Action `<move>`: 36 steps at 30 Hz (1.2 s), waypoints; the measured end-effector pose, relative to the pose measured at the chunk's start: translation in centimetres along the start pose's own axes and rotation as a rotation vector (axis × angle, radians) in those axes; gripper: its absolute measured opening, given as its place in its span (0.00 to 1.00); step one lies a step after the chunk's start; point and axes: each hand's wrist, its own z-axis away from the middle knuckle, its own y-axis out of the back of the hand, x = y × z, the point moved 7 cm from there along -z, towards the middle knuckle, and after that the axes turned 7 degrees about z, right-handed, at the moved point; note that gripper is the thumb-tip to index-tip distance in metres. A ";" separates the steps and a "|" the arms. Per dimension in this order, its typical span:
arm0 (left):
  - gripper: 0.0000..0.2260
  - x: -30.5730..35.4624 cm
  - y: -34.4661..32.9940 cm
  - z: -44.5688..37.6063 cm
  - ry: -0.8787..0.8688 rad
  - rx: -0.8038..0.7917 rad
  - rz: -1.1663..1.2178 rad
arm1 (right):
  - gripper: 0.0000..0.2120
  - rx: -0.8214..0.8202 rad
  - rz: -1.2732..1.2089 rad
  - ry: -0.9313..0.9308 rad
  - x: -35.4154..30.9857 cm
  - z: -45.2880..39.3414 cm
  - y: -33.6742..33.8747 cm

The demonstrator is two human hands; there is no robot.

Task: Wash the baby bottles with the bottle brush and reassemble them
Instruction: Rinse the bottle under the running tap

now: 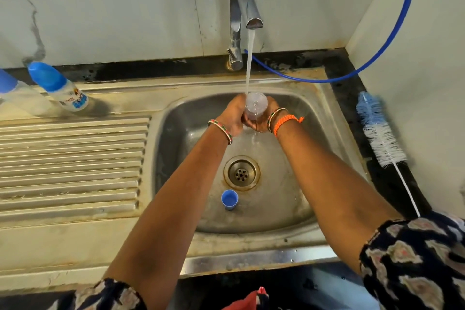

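A clear baby bottle (pixel 255 106) is held bottom-up over the steel sink (pixel 324 184), under the running water from the tap (pixel 242 7). My left hand (pixel 232 118) and my right hand (pixel 265 121) both wrap around its lower part, so its mouth is hidden. A blue bottle cap (pixel 229 199) lies in the basin near the drain. The blue-and-white bottle brush (pixel 378 131) rests on the dark counter to the right of the sink. A capped bottle (pixel 60 88) stands on the draining board at the far left, and a second one (pixel 7 85) is cut off by the edge.
The ribbed draining board (pixel 70 163) fills the left half. A blue hose (pixel 392 40) loops from the tap base up the right wall. The drain (pixel 241 172) sits in the basin's middle. Walls close in behind and on the right.
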 end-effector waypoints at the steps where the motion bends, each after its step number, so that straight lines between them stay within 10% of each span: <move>1: 0.12 0.3 0.3 0.1 -0.005 0.018 0.020 | 0.13 -0.011 0.001 0.011 -0.1 0.3 -0.5; 13: 0.15 0.2 4.7 1.4 0.034 0.119 0.242 | 0.17 0.096 0.337 0.173 0.2 2.0 -4.0; 20: 0.18 -0.6 5.1 2.0 0.012 0.195 0.415 | 0.18 0.250 0.645 0.652 -2.9 4.4 -3.1; 26: 0.13 -1.9 6.3 1.8 0.059 0.363 0.251 | 0.17 0.429 1.091 1.528 -4.0 11.0 -5.8; 31: 0.12 -2.7 7.0 2.5 -0.022 0.584 0.190 | 0.19 0.465 1.124 1.233 -2.1 7.8 -4.8; 36: 0.20 -3.3 9.1 2.5 -0.060 0.666 0.225 | 0.18 0.577 0.817 1.368 -2.7 10.1 -5.8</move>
